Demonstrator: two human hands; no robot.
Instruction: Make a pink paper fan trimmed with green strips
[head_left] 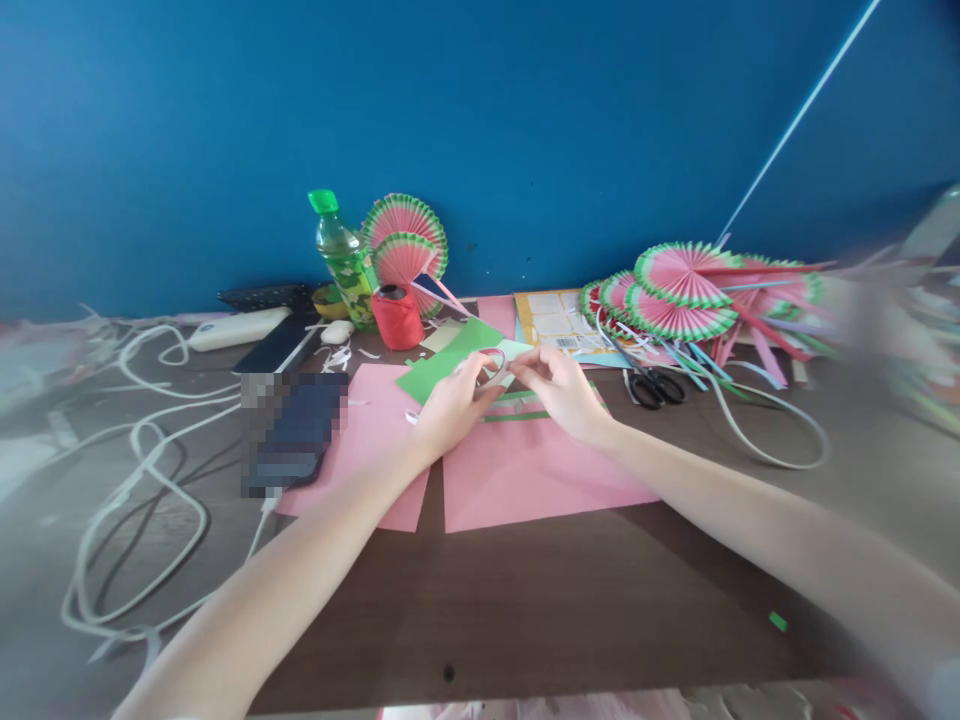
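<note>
My left hand (pixel 452 405) and my right hand (pixel 559 392) meet over pink paper sheets (pixel 525 475) on a dark wooden desk (pixel 525 600). Between their fingertips they pinch a small roll of tape (pixel 493 366), a thin whitish ring. My left fingers curl round its near side, and my right thumb and forefinger pinch something at its right edge, too small to name. Green paper (pixel 442 368) and thin green strips (pixel 517 414) lie just under and behind the hands.
Black scissors (pixel 655 386) lie right of the hands. Pleated watermelon paper fans (pixel 679 290) pile at the back right, more fans (pixel 405 245) by a green bottle (pixel 345 258) and red spool (pixel 397 316). A phone (pixel 300 432) and white cables (pixel 142 470) lie left.
</note>
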